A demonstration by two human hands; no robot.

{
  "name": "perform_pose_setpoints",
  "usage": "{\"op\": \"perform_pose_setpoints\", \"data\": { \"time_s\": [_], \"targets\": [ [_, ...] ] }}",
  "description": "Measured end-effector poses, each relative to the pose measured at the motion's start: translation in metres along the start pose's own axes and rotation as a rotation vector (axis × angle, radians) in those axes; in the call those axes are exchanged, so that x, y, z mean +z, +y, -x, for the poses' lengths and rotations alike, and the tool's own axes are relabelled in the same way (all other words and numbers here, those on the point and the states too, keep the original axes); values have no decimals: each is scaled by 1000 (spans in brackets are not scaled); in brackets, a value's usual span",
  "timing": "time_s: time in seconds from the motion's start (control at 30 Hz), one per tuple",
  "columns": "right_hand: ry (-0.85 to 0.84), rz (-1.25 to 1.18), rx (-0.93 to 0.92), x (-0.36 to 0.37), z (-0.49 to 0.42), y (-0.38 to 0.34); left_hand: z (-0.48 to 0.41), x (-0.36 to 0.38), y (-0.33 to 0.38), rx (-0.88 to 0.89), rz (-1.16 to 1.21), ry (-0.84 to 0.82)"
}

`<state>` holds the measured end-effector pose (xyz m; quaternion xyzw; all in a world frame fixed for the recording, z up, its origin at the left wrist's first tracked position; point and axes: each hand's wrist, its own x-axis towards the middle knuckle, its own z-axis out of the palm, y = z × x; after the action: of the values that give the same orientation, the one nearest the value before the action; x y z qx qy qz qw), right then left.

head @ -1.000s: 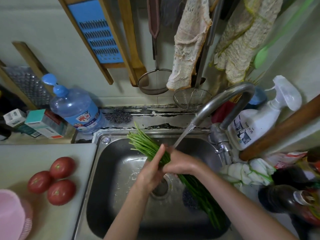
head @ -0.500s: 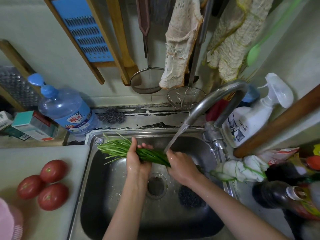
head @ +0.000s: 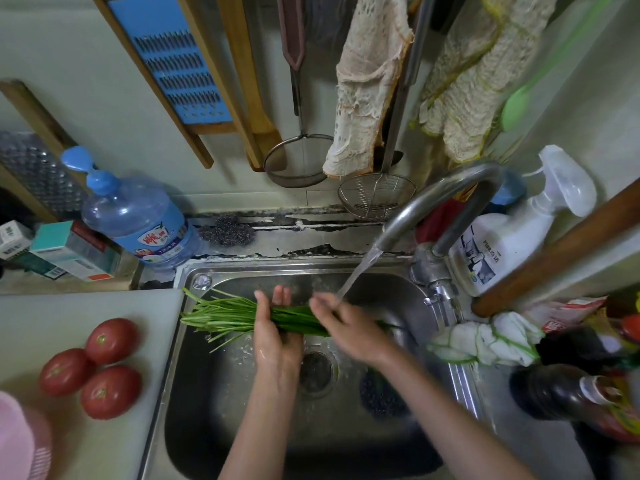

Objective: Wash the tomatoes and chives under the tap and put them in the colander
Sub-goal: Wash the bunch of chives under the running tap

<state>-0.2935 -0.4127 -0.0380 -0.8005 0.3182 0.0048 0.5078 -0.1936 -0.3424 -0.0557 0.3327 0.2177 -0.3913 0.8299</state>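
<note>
Gripping chives (head: pixel 221 315): left hand (head: pixel 277 337), fingers (head: pixel 281 294) curled.

Blue water bottle (head: pixel 138 223) beside sink (head: pixel 460 386)

- I'm watching the left hand (head: pixel 277 337) gripping the chives (head: pixel 225 315) crosswise over the sink (head: pixel 242 427), tips pointing left.
- The right hand (head: pixel 349 329) is lying blurred on the bunch, grip unclear, fingers meeting water (head: pixel 362 270) running from the tap (head: pixel 446 195).
- Three tomatoes (head: pixel 110 341) are sitting on the white board (head: pixel 69 313) near the pink colander (head: pixel 20 441).
</note>
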Motion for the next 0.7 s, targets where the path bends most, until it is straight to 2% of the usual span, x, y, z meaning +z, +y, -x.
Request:
{"op": "perform_pose_setpoints", "data": {
  "time_s": [0.1, 0.2, 0.3, 0.43, 0.57, 0.7],
  "targets": [
    [315, 248, -259, 35, -8, -19, 5, 3, -8, -59, -91, -78],
    [434, 217, -231, 33, -18, -13, 17, 12, -3, -79, -97, -28],
    [366, 162, -205, 23, -21, 3, 24, 15, 1, -64, -82, 34],
    [335, 38, -155, 16, -17, 15, 25, 21, 9, -76, 85, 109],
    [234, 111, -183, 15, -8, 35, 14, 17, 20, -105, 179, 176],
    [285, 117, -118, 7, -7, 31, 9, 16, 20, -142, 220, 194]
  ]
}}
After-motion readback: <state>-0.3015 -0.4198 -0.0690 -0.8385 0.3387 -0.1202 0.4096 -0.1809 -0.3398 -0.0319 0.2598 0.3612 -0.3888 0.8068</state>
